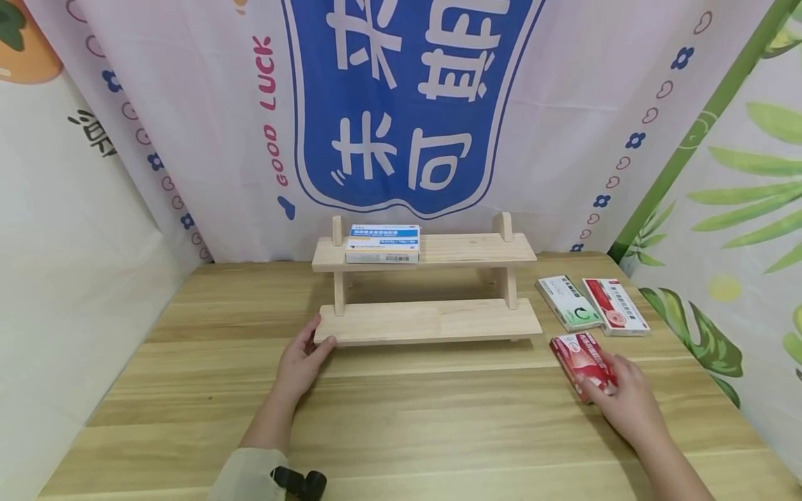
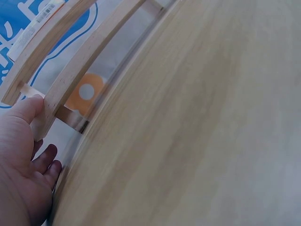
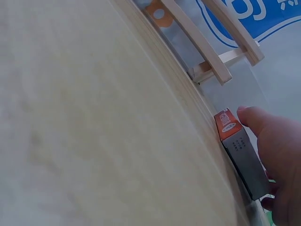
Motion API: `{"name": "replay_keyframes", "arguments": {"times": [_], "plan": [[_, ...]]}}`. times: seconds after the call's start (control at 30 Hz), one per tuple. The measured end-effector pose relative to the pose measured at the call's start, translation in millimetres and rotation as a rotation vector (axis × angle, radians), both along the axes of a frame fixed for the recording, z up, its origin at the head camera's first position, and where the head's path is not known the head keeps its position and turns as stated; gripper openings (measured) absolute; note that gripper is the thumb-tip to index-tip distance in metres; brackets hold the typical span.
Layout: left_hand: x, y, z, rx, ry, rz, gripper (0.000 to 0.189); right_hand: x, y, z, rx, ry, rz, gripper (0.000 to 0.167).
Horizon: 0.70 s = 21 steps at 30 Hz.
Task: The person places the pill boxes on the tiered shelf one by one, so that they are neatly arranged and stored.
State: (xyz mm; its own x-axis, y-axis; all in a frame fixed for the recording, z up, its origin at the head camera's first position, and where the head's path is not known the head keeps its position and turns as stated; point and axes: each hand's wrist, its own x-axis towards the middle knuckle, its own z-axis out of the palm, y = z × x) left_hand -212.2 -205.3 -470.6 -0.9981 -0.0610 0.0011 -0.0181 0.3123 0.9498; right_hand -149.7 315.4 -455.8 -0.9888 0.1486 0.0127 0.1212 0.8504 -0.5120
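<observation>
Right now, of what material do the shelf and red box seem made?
Shelf: apparently wood, pale and matte, with faint grain showing. Red box: probably thin cardboard, from its printed faces and straight edges; whether it is glossy is unclear.

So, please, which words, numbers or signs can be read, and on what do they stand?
"GOOD LUCK": hanging cloth.
"未来可期", sideways: blue emblem on that cloth.
Dark character, far left: unclear.
Blue-white box, green-white box, red-white box, red box: print too small or blurred.
</observation>
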Motion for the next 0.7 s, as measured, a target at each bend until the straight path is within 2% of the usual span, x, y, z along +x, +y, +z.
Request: {"name": "replay_keyframes", "arguments": {"times": [0.3,0.7], "plan": [[1.2,0.2,1.2,0.011,-0.003,-0.003,0.068,1.4,0.6,-2.4,0.015,-0.068,-0.021,0.094],[0.5,0.4,0.8,0.014,-0.01,-0.003,0.068,2.8,0.1,-6.7,0.051,-0.017,-0.011,0.098]]}}
